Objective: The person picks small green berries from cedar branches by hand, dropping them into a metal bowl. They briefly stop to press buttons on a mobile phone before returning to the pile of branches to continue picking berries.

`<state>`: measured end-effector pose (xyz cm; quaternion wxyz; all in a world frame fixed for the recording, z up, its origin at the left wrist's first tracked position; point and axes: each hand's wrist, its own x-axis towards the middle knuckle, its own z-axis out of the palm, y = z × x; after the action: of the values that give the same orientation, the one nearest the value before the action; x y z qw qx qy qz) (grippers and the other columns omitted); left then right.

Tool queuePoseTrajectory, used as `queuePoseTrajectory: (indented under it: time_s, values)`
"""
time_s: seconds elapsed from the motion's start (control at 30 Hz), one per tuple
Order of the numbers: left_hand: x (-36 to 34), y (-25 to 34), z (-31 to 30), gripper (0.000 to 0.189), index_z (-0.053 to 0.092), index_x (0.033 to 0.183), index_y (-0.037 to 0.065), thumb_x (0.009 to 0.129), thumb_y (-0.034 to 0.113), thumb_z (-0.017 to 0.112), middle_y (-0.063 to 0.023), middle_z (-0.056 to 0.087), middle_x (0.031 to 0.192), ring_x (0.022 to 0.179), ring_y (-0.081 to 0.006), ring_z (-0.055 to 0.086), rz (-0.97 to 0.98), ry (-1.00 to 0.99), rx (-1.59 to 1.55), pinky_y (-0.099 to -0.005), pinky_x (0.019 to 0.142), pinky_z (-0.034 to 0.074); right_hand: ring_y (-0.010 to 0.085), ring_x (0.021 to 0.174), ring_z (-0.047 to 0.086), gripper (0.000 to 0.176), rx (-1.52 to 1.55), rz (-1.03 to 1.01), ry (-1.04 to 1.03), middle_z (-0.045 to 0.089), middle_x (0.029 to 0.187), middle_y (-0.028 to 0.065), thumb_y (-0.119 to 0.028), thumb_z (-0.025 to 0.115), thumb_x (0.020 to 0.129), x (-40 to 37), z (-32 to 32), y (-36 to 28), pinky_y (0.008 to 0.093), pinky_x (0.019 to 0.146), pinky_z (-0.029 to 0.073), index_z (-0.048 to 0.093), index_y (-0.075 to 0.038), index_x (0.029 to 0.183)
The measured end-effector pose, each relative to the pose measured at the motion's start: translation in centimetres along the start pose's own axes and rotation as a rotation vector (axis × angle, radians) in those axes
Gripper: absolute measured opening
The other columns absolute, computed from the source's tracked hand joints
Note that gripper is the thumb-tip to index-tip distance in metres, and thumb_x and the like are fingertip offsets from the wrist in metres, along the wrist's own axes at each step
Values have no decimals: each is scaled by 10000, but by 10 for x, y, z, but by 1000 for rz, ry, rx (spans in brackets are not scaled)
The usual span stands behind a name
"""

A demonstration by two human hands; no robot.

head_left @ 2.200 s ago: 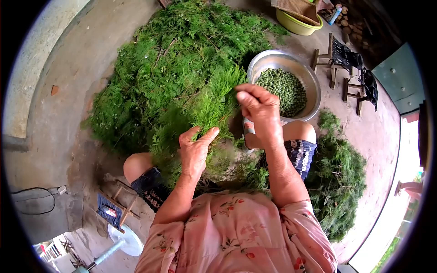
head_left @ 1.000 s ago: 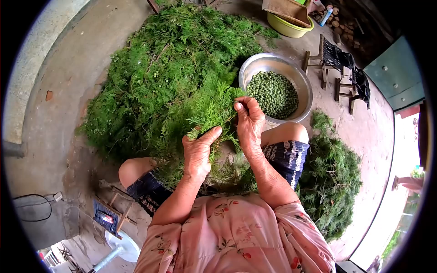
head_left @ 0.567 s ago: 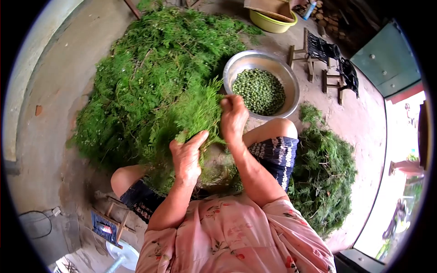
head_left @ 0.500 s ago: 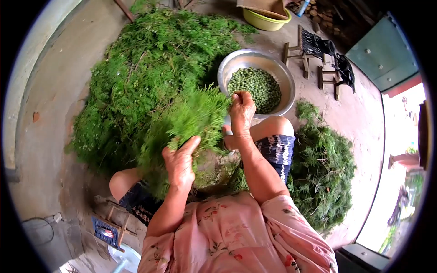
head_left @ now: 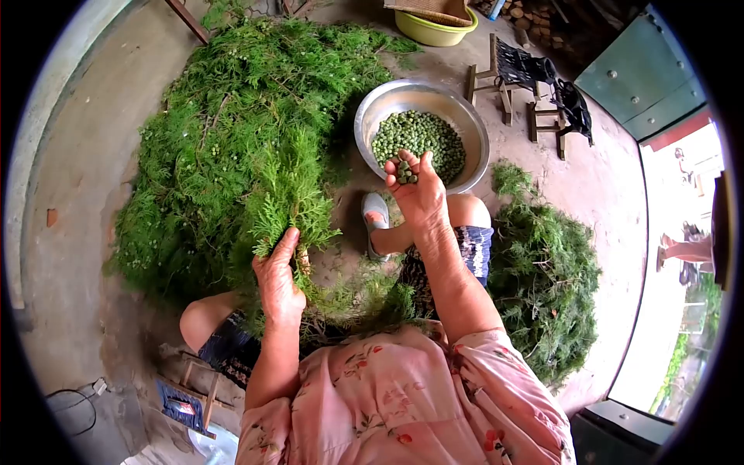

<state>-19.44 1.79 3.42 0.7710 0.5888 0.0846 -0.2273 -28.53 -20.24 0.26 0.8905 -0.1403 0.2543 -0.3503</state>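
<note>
My left hand (head_left: pixel 277 277) grips a leafy green sprig (head_left: pixel 288 203) by its stem, held upright over my lap. My right hand (head_left: pixel 418 192) is cupped around a few small green seed cones (head_left: pixel 404 170), just short of the metal bowl (head_left: pixel 473 128). The bowl stands on the floor past my right knee and holds several of the same green cones (head_left: pixel 417 139). A big heap of green branches (head_left: pixel 232 116) lies in front of me on the left.
A smaller pile of branches (head_left: pixel 542 271) lies right of my leg. Two small wooden stools (head_left: pixel 535 85) stand beyond the bowl, and a yellow-green basin (head_left: pixel 430 29) sits at the top. A teal door (head_left: pixel 647 74) is at the right. Concrete floor (head_left: pixel 70 178) surrounds the heap.
My right hand left the sprig and moved toward the bowl with picked cones in it. My left hand drew the sprig left and lower.
</note>
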Motion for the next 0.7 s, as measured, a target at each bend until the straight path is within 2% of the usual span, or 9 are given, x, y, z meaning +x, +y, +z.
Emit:
queuePoseTrajectory:
  time_s: [0.07, 0.17, 0.23, 0.3, 0.33, 0.37, 0.57, 0.63, 0.7]
  values:
    - [1, 0, 0, 113, 599, 846, 45, 786, 109, 670, -24, 580, 721, 523, -122, 513, 44, -33, 10, -263, 382, 347, 260, 830, 506, 456, 24, -20, 113, 466, 939, 170, -388, 394, 932, 13, -8, -3, 351, 731, 479, 455, 53, 1034]
    - [0, 5, 1, 157, 576, 840, 18, 783, 122, 679, -38, 555, 698, 518, -131, 488, 20, -12, 5, -274, 390, 347, 299, 886, 466, 691, 60, -153, 215, 375, 1029, 204, -421, 473, 891, 36, -8, -24, 435, 836, 457, 225, 105, 1263]
    - [4, 5, -3, 170, 555, 818, 20, 784, 128, 681, -61, 529, 669, 507, -137, 466, 18, 13, 15, -276, 400, 346, 367, 1170, 337, 873, -18, -265, 295, 280, 1286, 239, -471, 507, 858, 39, 7, -46, 532, 1002, 296, 41, 82, 1347]
    - [-4, 18, 6, 172, 552, 819, 22, 793, 141, 674, -61, 520, 654, 501, -135, 458, -42, 13, 3, -277, 403, 338, 347, 1253, 253, 821, -74, -335, 251, 180, 1380, 226, -487, 488, 863, 55, 8, -68, 562, 1019, 234, 108, 52, 1353]
    - [0, 17, 1, 288, 507, 965, 47, 754, 98, 697, -52, 575, 829, 567, -131, 490, -62, -9, -21, -273, 415, 349, 322, 1264, 244, 756, -81, -308, 112, 154, 1398, 194, -493, 469, 869, 58, 6, -79, 573, 1028, 193, 177, 7, 1356]
    - [0, 18, 4, 240, 531, 937, 59, 766, 114, 690, -33, 571, 783, 557, -127, 486, -70, 47, -20, -258, 414, 341, 318, 1270, 241, 707, -80, -350, 195, 153, 1409, 168, -489, 472, 870, 63, 7, -86, 573, 1022, 200, 242, -10, 1336]
    - [11, 28, 3, 164, 556, 877, 50, 793, 142, 663, -31, 519, 685, 518, -112, 461, 24, -25, -5, -254, 402, 337, 345, 1271, 222, 734, -133, -438, 183, 135, 1427, 159, -451, 486, 875, 78, -15, -118, 503, 1028, 235, 174, -1, 1366]
    - [18, 31, 2, 152, 560, 848, 49, 804, 164, 650, -25, 501, 662, 505, -101, 435, 54, 15, -7, -243, 416, 325, 271, 1110, 424, 551, -159, -485, 267, 404, 1255, 162, -380, 514, 875, 75, -17, -120, 419, 890, 393, 374, 17, 1230]
    - [28, 36, -3, 176, 567, 877, 41, 817, 190, 639, -17, 485, 640, 492, -88, 401, 96, 10, -15, -227, 446, 317, 161, 789, 510, 287, -225, -569, 221, 549, 918, 79, -285, 523, 871, 99, -39, -109, 317, 650, 425, 505, -17, 971]
